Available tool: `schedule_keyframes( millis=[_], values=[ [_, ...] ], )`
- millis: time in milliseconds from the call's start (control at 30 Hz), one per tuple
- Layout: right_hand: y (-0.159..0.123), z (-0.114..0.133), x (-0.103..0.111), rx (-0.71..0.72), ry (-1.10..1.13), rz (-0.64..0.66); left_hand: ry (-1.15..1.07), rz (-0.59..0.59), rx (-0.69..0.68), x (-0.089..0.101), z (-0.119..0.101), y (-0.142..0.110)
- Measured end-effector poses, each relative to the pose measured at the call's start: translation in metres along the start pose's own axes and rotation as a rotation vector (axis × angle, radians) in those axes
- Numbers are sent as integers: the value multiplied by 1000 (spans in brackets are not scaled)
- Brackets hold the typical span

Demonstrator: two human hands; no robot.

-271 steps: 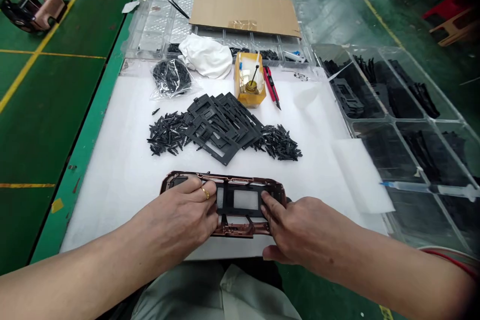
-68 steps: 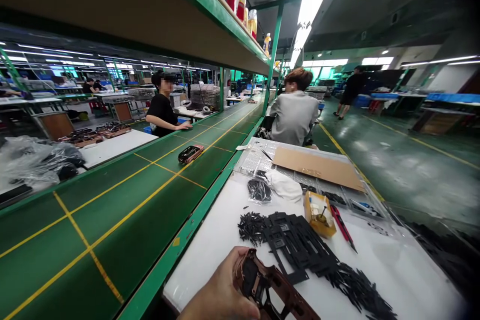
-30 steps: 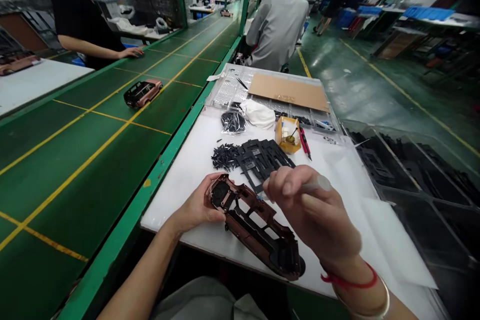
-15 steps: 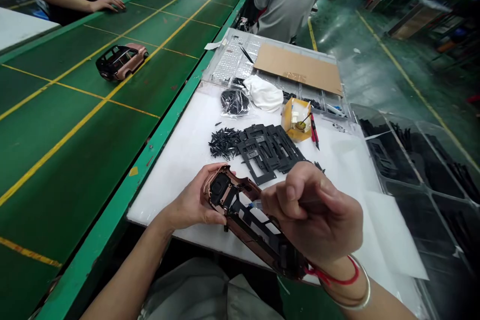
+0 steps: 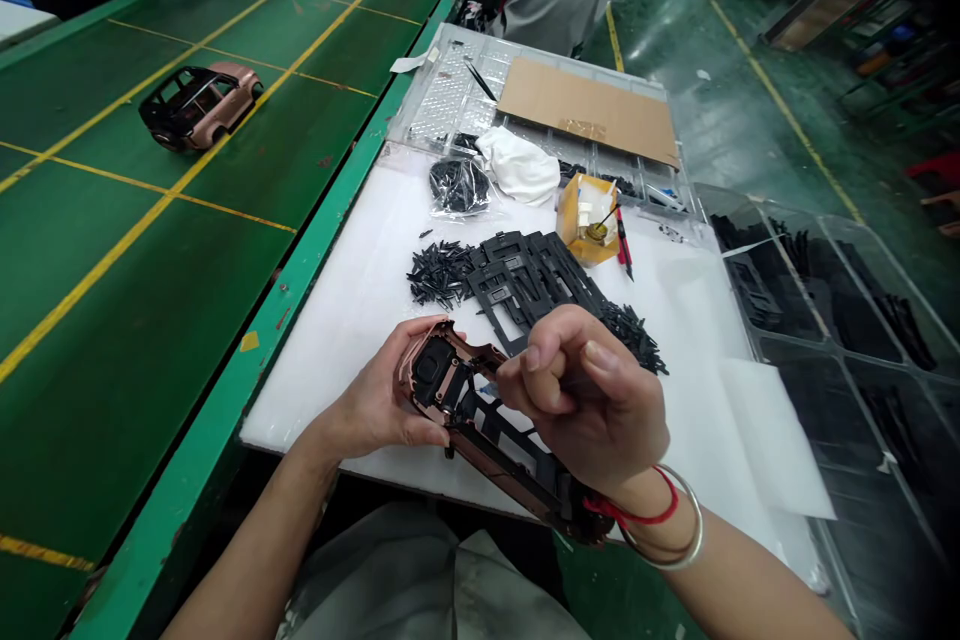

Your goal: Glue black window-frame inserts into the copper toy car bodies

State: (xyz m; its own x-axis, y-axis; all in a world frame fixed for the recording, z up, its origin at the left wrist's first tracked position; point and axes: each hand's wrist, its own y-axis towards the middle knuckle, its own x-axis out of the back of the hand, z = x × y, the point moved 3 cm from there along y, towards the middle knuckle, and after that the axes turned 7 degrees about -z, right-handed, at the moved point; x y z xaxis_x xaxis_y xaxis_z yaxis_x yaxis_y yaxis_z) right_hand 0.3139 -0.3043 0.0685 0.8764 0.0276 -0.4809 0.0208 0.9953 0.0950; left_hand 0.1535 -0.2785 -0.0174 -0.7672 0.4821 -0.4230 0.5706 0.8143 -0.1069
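My left hand (image 5: 379, 390) grips the near end of a copper-coloured model car body shell (image 5: 517, 460), which has black inner parts and stands tilted above the white foam sheet (image 5: 337, 340). My right hand (image 5: 585, 400) is closed over a thin syringe. Its barrel is hidden by my fingers, and a small blue tip (image 5: 489, 388) shows right at the shell's black inner frame. Black plastic frames (image 5: 532, 285) lie stacked just beyond my hands, between heaps of small black pieces (image 5: 442, 272).
A yellow box with a glue pot (image 5: 586, 225) and a red cutter (image 5: 622, 242) stand at the sheet's far edge. Behind them are a transparent tray (image 5: 442, 90) and cardboard (image 5: 589, 110). A green conveyor (image 5: 150, 250) carrying a model car (image 5: 199, 105) runs left; a transparent compartment tray of black parts (image 5: 825, 320) sits right.
The view has swung slightly left and down. My right hand has shifted left over the shell, and the syringe barrel, visible earlier, is now hidden behind my fingers.
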Motion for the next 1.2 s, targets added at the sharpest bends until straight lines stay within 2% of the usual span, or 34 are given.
schedule_keyframes(
  millis=[433, 967, 1067, 1200],
  values=[
    [2, -3, 2, 7, 0, -21, 19, -7, -16, -1, 0, 0],
    [-6, -7, 1, 68, -91, 68, 24, -8, -8, 0, -1, 0],
    [-12, 1, -2, 100, -153, 62, 14, -5, -13, 0, 0, 0],
    [-33, 36, -4, 211, -196, -71, 25, 11, -22, 1, -1, -1]
  ],
)
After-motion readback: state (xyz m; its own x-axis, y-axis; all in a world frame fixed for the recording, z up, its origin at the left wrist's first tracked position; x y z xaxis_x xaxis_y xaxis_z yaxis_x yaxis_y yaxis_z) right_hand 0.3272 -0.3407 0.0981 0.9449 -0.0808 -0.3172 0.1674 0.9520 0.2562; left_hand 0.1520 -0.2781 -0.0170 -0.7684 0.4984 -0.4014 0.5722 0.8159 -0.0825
